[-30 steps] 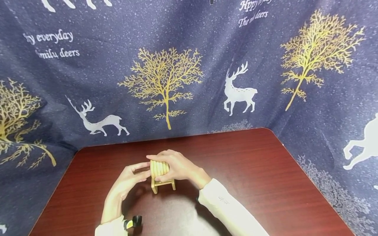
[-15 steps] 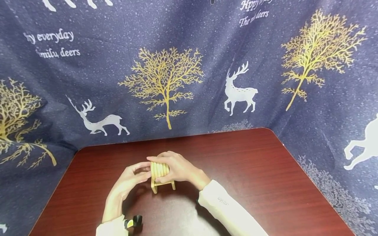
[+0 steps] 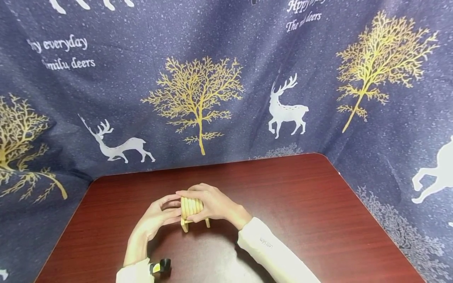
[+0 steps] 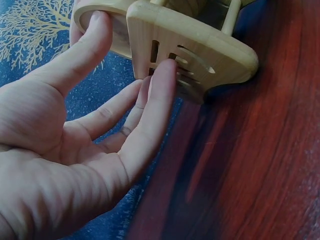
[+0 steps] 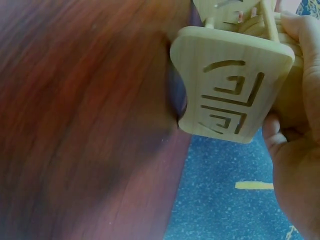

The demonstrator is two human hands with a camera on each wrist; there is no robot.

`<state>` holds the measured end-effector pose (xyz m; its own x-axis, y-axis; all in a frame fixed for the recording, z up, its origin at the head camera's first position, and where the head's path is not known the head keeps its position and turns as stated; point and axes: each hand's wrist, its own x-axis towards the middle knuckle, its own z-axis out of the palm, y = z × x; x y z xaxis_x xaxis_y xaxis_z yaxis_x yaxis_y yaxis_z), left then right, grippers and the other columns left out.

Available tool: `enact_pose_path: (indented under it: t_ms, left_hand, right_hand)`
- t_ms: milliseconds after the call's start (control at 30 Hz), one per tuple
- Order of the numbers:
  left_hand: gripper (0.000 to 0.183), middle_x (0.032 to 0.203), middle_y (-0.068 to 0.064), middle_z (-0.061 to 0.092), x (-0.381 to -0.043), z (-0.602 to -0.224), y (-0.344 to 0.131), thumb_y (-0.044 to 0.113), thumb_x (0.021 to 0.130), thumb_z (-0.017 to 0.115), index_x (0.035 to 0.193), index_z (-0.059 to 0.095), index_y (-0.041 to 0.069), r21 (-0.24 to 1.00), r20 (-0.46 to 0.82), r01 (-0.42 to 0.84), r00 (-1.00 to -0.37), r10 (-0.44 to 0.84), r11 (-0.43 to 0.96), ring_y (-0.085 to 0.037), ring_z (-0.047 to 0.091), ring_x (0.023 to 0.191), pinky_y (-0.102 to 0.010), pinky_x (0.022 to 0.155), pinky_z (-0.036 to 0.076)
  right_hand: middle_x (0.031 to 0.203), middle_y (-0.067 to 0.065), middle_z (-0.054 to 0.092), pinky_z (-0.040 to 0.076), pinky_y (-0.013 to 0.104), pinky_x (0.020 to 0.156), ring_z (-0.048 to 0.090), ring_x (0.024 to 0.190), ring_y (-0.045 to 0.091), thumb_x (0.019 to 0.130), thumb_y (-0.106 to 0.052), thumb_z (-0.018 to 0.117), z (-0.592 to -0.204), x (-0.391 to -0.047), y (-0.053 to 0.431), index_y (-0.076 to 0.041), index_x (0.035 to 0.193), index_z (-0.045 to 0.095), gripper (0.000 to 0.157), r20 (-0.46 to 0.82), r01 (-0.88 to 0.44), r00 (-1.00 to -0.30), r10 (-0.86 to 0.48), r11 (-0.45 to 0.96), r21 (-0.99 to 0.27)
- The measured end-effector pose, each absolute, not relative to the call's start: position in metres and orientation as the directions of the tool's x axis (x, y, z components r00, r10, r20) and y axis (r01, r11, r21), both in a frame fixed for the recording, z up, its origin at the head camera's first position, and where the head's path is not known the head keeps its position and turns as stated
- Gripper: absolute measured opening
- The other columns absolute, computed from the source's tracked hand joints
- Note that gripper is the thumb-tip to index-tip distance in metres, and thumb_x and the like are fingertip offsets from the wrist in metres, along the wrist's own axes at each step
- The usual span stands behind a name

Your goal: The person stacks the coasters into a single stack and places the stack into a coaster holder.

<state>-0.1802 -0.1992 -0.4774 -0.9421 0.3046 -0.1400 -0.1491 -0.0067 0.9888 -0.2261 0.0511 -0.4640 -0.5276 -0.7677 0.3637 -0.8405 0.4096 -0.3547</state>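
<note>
A stack of round, pale wooden discs, probably coasters (image 3: 191, 207), sits in a small wooden rack (image 3: 185, 225) with slotted end panels. My right hand (image 3: 215, 202) grips the stack from the right, fingers over the top and thumb on the near side. From the left, my left hand (image 3: 155, 216) touches the stack and rack. In the left wrist view its thumb lies on the end coaster (image 4: 119, 31), and fingertips touch the slotted panel (image 4: 200, 42). The right wrist view shows the other end panel (image 5: 232, 95) next to the right hand (image 5: 300, 165). The right fingertips are mostly hidden there.
The rack stands on a dark red wooden table (image 3: 283, 188). Behind it hangs a blue cloth (image 3: 226, 129) printed with trees and deer. A black and yellow strap device (image 3: 161, 266) is at the left cuff.
Both hands have lowered very slightly at the rack. The coasters sit a little lower, and the rack's front bar shows less. The left fingers have moved slightly closer around the end.
</note>
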Motion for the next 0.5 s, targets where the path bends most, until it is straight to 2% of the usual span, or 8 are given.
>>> enact_pose_path:
  t_ms: [300,500]
  left_hand:
    - [0.068,0.129,-0.017,0.065,-0.1779,-0.4773,-0.2016,-0.008,0.1,0.072,0.158,0.037,-0.019,0.991,-0.118,-0.13,-0.946,0.3,-0.019,-0.014,0.077,0.103,-0.039,0.092,0.066]
    - [0.068,0.125,-0.014,0.068,-0.178,-0.4784,-0.2011,-0.008,0.1,0.073,0.158,0.04,-0.019,0.992,-0.115,-0.125,-0.95,0.291,-0.017,-0.014,0.078,0.101,-0.038,0.093,0.065]
  right_hand:
    - [0.142,0.002,0.07,0.048,0.034,0.116,0.062,0.132,0.019,0.087,-0.043,0.096,-0.4696,-0.2266,0.0495,-0.021,0.16,0.063,0.083,0.362,-0.842,-0.522,-0.772,0.4,-0.361]
    - [0.144,-0.004,0.071,0.046,0.038,0.106,0.061,0.135,0.018,0.086,-0.05,0.095,-0.4729,-0.2259,0.0499,-0.024,0.158,0.065,0.082,0.405,-0.847,-0.528,-0.746,0.429,-0.314]
